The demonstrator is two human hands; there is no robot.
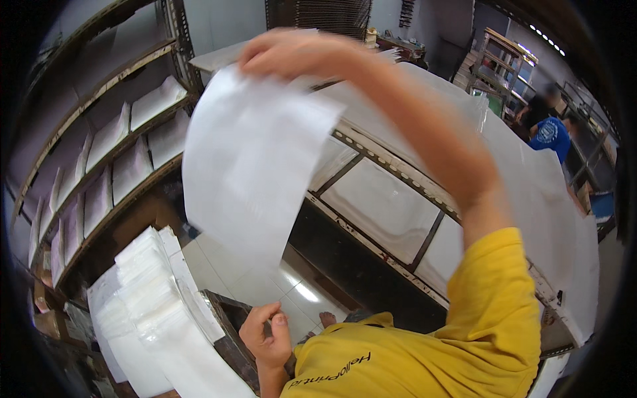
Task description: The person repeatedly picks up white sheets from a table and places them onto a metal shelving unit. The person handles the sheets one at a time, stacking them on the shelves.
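My right hand [282, 53], blurred, is raised high at the end of my bent arm. Its fingers are closed on the upper edge of a white paper sheet [255, 159]. The sheet hangs down from them in a curve, its lower corner over the floor gap. Low in the middle, my left hand [267, 333] is near my body, its fingers loosely curled with nothing visible in them. To its left lies a tall, uneven stack of white sheets [149, 305], some looking wrapped in clear film.
A metal rack [99, 192] at the left holds several piles of white sheets in slots. A long bench [371, 242] with a perforated metal rail and white-covered top [531, 192] runs along the right. Pale floor tiles [225, 265] show between. A person in blue [552, 136] is at the far right.
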